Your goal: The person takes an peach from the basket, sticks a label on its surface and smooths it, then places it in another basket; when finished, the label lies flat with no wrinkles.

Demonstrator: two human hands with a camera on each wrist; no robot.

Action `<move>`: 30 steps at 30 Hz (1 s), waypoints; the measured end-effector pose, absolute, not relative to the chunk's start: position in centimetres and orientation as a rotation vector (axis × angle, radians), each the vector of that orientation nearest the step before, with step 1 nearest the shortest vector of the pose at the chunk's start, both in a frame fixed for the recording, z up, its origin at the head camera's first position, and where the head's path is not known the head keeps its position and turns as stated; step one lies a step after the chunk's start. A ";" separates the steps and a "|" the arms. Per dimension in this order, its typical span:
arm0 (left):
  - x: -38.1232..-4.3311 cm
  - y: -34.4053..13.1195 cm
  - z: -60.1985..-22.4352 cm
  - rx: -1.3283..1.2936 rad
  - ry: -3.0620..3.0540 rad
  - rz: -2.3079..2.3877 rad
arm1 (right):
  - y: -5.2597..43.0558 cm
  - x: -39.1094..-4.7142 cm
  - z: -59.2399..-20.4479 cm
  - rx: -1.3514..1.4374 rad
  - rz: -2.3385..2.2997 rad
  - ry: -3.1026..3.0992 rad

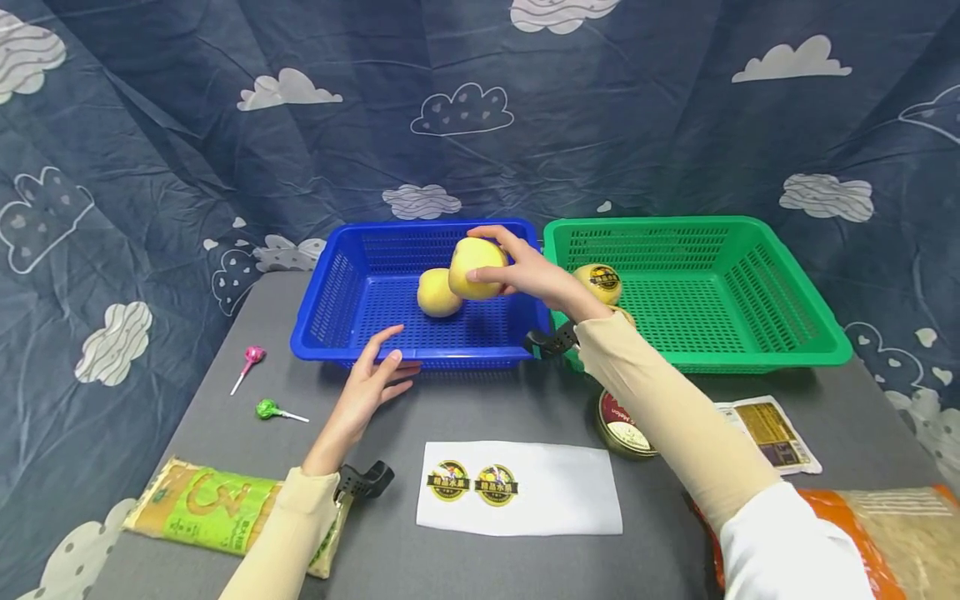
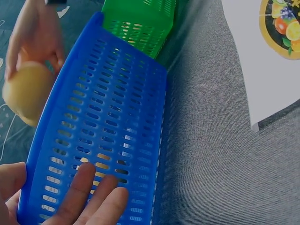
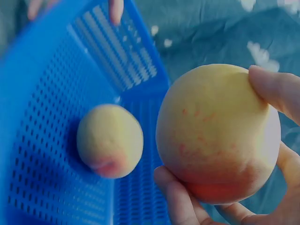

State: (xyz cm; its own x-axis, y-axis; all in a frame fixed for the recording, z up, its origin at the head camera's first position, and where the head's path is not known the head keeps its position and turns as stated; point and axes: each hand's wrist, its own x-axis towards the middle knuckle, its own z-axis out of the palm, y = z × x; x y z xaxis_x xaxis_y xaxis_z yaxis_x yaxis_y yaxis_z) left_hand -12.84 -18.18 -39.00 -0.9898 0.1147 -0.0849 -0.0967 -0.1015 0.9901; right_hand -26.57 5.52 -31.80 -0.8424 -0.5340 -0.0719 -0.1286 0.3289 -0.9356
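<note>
From my head a camera looks forward and down, farthest back, over the blue basket point(image 1: 480, 353) and green basket point(image 1: 690, 308), while my left wrist's faces the former's outer wall point(image 2: 110, 115) close up, my right's peers nearby inside, all sharing that basket.

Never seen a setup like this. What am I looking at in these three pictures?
There's no robot here, just a person's two bare hands. The wide picture is shot from the person's head, the closer two from the left and right wrists. The right hand holds a yellow fruit above the blue basket, where another fruit lies. The left hand is at that basket's front rim. A green basket alongside contains a labelled fruit. On the grey table lie two lollipops, a white sheet with two round stickers, a tin and several packets.
</note>
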 end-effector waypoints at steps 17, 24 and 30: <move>-13.0 -18.1 -39.3 0.017 2.038 2.218 | 11.8 -17.0 -33.5 -0.852 -1.477 2.143; -12.9 -18.0 -39.3 0.035 2.048 2.223 | 13.0 -14.5 -36.7 -0.812 -1.333 2.281; -13.3 -18.4 -40.3 0.057 2.057 2.225 | 12.9 -14.0 -39.8 -0.792 -1.240 2.433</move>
State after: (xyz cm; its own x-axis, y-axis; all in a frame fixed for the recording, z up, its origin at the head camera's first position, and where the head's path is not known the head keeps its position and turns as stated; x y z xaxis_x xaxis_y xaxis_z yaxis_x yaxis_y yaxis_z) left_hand -13.28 -18.37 -40.34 -0.9931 0.1071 -0.0477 -0.0559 -0.0754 0.9956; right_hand -13.97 12.91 -39.82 -0.8040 -0.5945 -0.0138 -0.3382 0.4763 -0.8116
